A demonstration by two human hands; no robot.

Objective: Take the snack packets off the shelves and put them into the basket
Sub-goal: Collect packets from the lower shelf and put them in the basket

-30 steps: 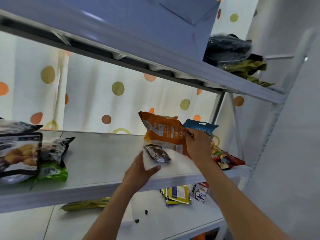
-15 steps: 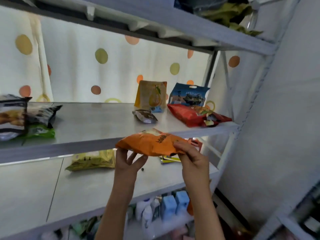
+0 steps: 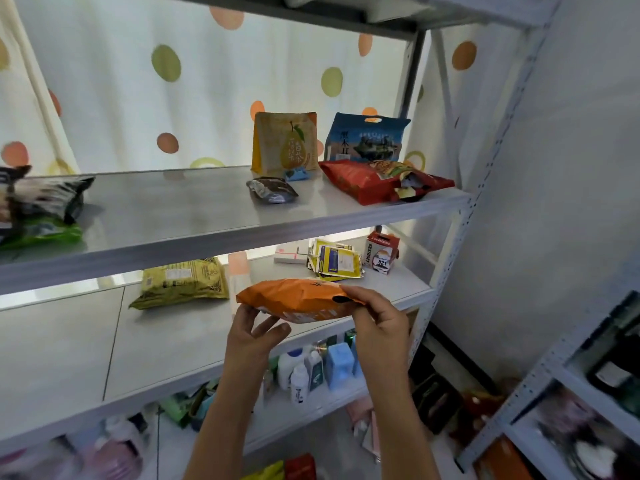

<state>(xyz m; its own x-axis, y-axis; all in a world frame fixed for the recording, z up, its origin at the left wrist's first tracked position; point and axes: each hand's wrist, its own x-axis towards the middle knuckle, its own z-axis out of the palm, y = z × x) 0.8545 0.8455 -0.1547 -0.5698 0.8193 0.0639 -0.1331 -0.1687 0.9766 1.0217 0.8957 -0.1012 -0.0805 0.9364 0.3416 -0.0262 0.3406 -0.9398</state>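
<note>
Orange snack packet held in both hands, clear of the shelves; basket not in view.

The orange snack packet (image 3: 301, 301) is pinched at its right end by the right hand (image 3: 379, 325), thumb on top and fingers curled beneath, while its left underside is only cupped by the left hand (image 3: 254, 332), whose fingers are loosely curled against it. It is held flat in front of the middle shelf (image 3: 114, 344), touching no board. A slip is judged possible if the slick film slides from the pinch, since the left hand gives little hold. The small dark packet (image 3: 272, 190) and red bag (image 3: 377, 180) near the upper shelf's edge could be knocked down by a hurried reach.
</note>
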